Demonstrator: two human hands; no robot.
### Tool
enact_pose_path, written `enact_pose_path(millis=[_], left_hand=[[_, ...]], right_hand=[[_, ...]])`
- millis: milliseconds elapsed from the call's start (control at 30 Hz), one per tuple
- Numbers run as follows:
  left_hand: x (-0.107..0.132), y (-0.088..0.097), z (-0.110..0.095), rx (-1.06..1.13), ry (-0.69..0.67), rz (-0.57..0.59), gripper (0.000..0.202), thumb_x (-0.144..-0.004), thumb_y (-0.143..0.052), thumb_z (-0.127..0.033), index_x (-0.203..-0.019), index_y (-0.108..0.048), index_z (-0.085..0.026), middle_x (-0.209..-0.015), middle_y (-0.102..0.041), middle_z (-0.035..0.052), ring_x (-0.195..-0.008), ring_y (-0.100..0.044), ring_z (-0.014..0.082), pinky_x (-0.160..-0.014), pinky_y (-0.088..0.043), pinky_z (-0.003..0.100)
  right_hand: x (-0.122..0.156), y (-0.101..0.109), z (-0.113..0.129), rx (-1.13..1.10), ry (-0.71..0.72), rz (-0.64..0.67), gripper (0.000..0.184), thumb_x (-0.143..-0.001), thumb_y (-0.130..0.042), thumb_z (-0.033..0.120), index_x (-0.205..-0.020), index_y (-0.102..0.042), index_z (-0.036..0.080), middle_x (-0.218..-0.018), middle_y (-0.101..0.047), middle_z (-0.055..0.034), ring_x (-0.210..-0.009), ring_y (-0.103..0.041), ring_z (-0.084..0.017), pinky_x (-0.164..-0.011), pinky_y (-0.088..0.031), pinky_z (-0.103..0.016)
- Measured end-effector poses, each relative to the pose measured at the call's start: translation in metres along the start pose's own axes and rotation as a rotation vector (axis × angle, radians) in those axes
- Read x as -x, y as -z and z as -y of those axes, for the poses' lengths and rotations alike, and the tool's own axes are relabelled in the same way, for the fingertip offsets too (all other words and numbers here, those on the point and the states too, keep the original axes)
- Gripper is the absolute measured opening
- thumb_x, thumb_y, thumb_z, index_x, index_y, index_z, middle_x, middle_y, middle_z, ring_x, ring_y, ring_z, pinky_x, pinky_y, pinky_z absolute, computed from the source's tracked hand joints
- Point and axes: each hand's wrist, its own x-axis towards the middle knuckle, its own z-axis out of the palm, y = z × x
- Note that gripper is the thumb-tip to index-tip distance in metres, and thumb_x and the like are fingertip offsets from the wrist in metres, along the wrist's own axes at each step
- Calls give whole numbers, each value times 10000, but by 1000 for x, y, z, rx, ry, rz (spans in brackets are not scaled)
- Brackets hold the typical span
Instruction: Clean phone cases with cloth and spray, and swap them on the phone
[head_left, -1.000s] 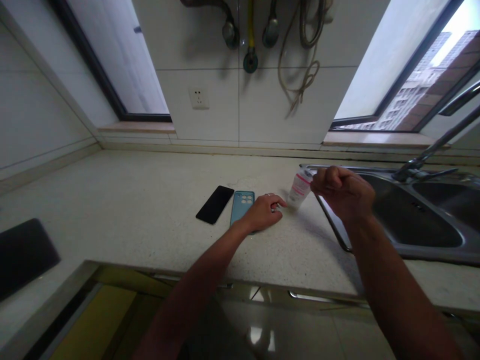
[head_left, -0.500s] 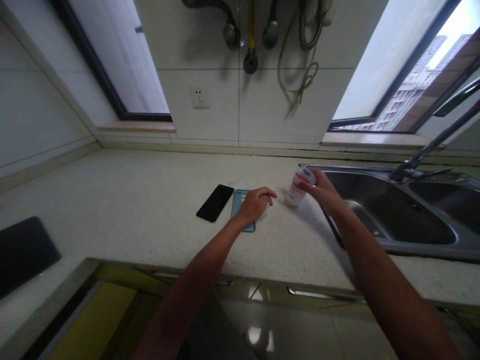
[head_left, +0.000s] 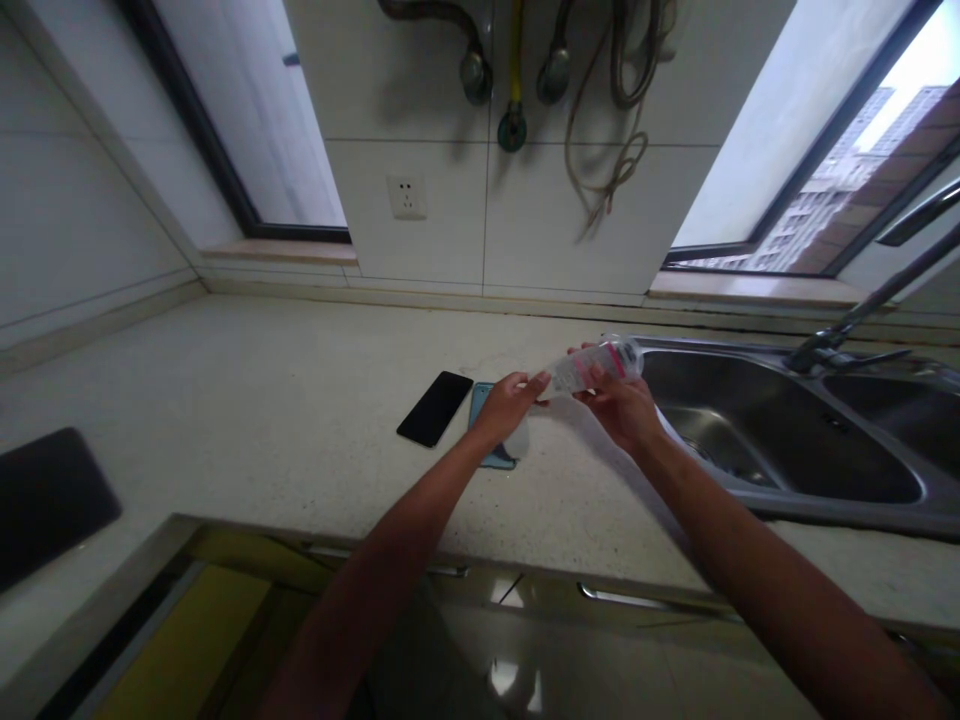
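Observation:
A small clear bottle with a pink and white label (head_left: 596, 366) is lifted off the counter and tilted on its side. My right hand (head_left: 624, 408) is wrapped round it from below. My left hand (head_left: 511, 400) pinches at the bottle's lower end, and what its fingers hold is too small to make out. Just under the left hand lie a teal phone case (head_left: 487, 432) and something pale beside it. A black phone (head_left: 436, 408) lies flat to the left of the case.
The speckled countertop (head_left: 262, 400) runs left; a dark flat object (head_left: 45, 500) sits at its left edge. A steel double sink (head_left: 780, 430) with a tap (head_left: 847, 325) is on the right. Pipes and hoses hang on the tiled wall above a socket (head_left: 406, 196).
The bottle stood on the counter by the sink rim. My right hand took hold of it, raised it and tipped it sideways. My left hand rose from the phone case to meet its end.

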Motion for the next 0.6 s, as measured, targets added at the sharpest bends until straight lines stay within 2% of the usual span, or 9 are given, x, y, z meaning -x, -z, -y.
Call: enact_pose_path(millis=[133,267,400,600], left_hand=[[-1,-3,3,-19,-22,-54,412,-950,-483,-577,-920,-593,-181,-929,-732,68,-812,-693,182,-764,-516,292],[0,-2,11,-234,-37,-182,467,-1010,-319,-565,-935,-587,-190,-900,-703,71,-795,-664,185,-750,-496,295],[5,0,15,-422,-108,-204,472,-1028,-244,-525,-991,-581,-198,-859,-678,69,-812,-656,204,-767,-477,310],[9,1,11,-595,-199,-180,462,-1034,-203,-416,-1087,-576,-148,-845,-671,100,-852,-652,243,-844,-469,357]], right_hand=[[4,-2,-4,-77,-87,25,456,-668,-849,512,-1042,-663,329,-1230,-697,-6,-1075,-672,-240,-704,-633,-347],[4,-1,-12,-125,-164,84,459,-719,-783,620,-1021,-652,300,-1121,-726,-23,-1041,-699,-257,-735,-660,-424],[3,1,-22,-116,-139,12,417,-712,-820,552,-968,-646,273,-1004,-739,-16,-944,-726,-250,-752,-674,-451],[6,0,-26,-184,-146,-63,380,-693,-844,493,-926,-656,259,-978,-739,-17,-928,-720,-236,-730,-687,-414]])
